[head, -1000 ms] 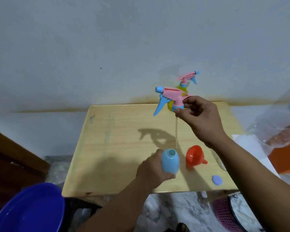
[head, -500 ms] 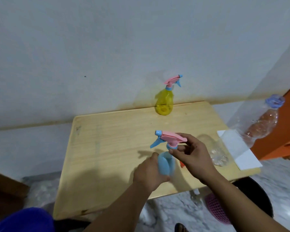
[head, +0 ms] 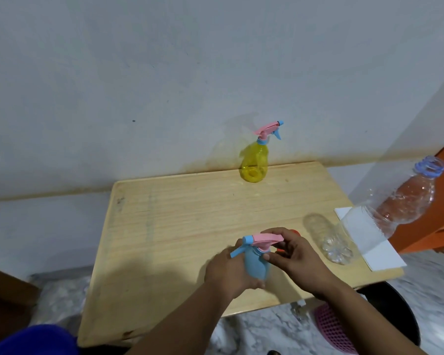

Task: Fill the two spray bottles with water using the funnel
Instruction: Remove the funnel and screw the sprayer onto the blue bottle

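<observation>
A small blue spray bottle [head: 256,265] stands near the front edge of the wooden table [head: 180,226]. My left hand [head: 228,270] grips its body from the left. A pink and blue spray head [head: 262,240] sits on its neck, and my right hand [head: 295,254] pinches the head at its collar. A yellow spray bottle [head: 254,163] with its own pink head stands at the back of the table by the wall. The red funnel [head: 294,231] is mostly hidden behind my right hand.
A large clear plastic water bottle [head: 385,213] with a blue neck ring stands at the table's right edge on a white sheet [head: 377,249]. A pink mesh basket [head: 331,329] sits on the floor below right. A blue basin [head: 31,342] lies at the lower left.
My right hand has brought the spray head down from high above the table onto the blue bottle's neck. My left hand kept gripping the bottle. The camera view shifted.
</observation>
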